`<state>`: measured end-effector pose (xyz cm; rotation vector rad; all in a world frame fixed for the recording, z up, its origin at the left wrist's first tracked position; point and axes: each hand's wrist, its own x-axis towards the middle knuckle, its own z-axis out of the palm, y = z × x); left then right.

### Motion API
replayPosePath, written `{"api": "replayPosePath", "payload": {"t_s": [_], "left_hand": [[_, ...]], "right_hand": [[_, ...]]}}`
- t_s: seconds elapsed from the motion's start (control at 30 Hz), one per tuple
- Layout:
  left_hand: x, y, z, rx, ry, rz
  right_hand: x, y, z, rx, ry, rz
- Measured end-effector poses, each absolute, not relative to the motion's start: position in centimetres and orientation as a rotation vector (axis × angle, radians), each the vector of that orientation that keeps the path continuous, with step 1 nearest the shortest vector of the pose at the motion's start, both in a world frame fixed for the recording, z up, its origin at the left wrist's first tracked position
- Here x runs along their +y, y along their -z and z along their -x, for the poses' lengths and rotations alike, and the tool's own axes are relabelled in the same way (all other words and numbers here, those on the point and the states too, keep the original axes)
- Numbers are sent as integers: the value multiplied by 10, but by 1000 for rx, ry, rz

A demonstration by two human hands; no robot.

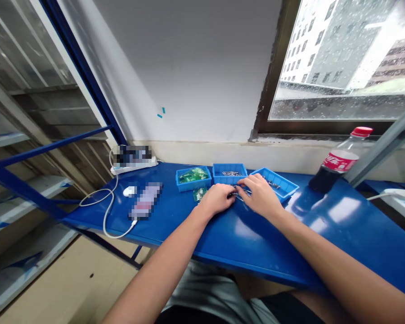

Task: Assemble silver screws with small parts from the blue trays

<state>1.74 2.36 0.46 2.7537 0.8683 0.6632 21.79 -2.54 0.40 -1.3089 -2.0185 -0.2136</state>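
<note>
My left hand point(218, 198) rests low over the blue table point(175, 216), fingers curled in a closed grip. My right hand point(260, 194) is beside it, thumb and index finger brought together at the same spot. Small dark and silvery metal pieces point(235, 193) show between the fingertips; their kind is too small to make out. Just left of my left hand lies a small green packet point(199, 194). Behind the hands stand a blue bin point(193, 185) of green packets, a blue bin point(219, 180) of thin metal pieces, and a tilted blue bin point(288, 191) of small metal parts.
A cola bottle point(340, 159) with a red cap stands at the right. To the left lie a phone point(146, 200) on a white cable point(108, 225), a small white object point(129, 191) and a power strip point(135, 166). A window point(337, 63) is behind.
</note>
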Motion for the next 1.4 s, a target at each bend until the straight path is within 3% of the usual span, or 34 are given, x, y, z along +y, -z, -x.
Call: {"api": "replayPosePath", "payload": {"t_s": [0.37,0.63,0.87,1.17,1.4], "left_hand": [[26,-4,-17,819,-786,-2718],[21,-11,-22,844,-1153,-2068],[24,-4,-24,720,-1092,-1691],[23,-3,-27,649,-970,-1731],[17,-10,-23,763,-976,-1793]], "right_hand": [[-26,-3,-216,-2010,171,1266],[-23,0,-212,-1843,-11,1196],[-27,-1,-206,-1686,-185,1198],[-22,1,-208,-1700,-16,1306],[-25,-3,-209,-1663,-137,1237]]}}
